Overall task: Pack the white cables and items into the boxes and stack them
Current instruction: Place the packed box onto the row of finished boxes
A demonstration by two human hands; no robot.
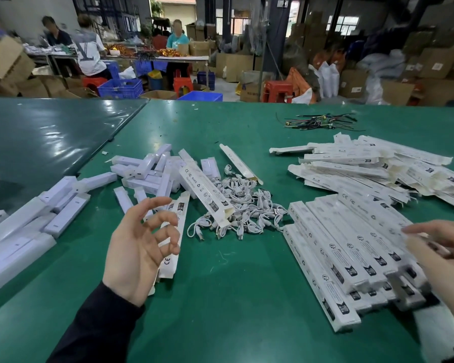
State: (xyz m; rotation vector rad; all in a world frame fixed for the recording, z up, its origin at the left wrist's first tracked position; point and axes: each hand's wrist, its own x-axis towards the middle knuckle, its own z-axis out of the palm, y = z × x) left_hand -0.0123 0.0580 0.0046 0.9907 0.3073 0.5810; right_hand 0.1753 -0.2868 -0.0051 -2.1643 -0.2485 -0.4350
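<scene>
A tangle of white cables lies mid-table on the green mat. One open long white box rests tilted on the tangle; another box lies flat beside it. White bar-shaped items are heaped behind and to the left. Packed boxes lie side by side in a stack at right. My left hand hovers palm up, fingers apart, holding nothing, just in front of the flat box. My right hand is blurred, fingers spread over the stack's right end, with nothing held.
Flat unfolded boxes are piled at the far right. Thin dark wires lie near the far edge. Longer white bars sit at the left. Behind the table are people at a bench, crates, stools and cartons.
</scene>
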